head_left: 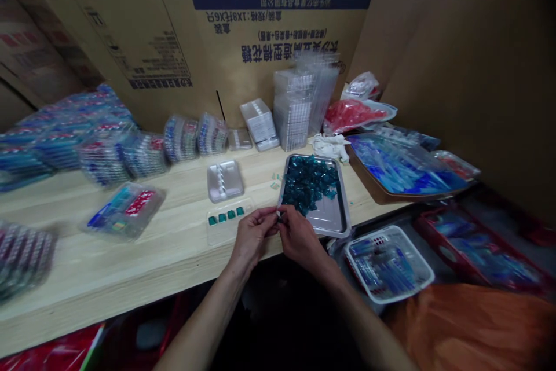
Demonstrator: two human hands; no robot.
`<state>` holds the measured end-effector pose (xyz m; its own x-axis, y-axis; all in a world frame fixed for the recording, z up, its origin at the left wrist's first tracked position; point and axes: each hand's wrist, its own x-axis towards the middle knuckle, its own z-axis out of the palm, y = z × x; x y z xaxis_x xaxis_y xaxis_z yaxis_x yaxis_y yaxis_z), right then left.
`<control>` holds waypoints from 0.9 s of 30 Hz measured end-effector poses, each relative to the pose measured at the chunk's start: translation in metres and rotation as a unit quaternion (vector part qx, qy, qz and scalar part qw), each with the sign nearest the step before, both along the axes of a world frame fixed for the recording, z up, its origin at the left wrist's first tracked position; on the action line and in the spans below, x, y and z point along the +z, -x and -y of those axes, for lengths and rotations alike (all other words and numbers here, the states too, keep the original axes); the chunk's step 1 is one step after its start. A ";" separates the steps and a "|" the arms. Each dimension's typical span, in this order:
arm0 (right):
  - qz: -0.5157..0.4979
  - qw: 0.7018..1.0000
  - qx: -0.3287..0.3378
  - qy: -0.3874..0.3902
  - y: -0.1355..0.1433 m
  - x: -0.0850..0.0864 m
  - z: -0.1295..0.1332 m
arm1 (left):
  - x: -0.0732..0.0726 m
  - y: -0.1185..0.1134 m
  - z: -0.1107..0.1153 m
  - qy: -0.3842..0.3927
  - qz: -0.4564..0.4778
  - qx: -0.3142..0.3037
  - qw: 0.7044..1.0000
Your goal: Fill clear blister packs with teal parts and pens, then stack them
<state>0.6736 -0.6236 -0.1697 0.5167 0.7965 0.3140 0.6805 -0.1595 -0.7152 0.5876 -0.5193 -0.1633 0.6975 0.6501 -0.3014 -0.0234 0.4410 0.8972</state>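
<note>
My left hand [254, 231] and my right hand [300, 237] meet at the fingertips over the table's front edge. Both are closed in a pinch around something small, with a pale bit showing; the fingers hide its kind. Left of them lies a shallow clear plastic tray [221, 236] with a row of several small green blocks [222, 217]. Just behind my right hand, a metal tray [324, 217] holds a heap of dark teal, shiny wrapped-looking pieces [310, 180]. Small pale green scraps [275, 185] lie between the trays.
A white divided plastic tray [225, 181] lies behind the clear one. Stacked clear trays [293, 107] stand against a large cardboard box [226, 58]. Filled packs [125, 209] line the left. At right are a carton of blue packets [391, 162] and a white basket [391, 264].
</note>
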 end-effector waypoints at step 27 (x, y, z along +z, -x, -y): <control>0.094 0.974 0.052 0.198 0.017 0.005 -0.008 | -0.012 0.045 0.008 -0.213 -0.068 -0.022 0.975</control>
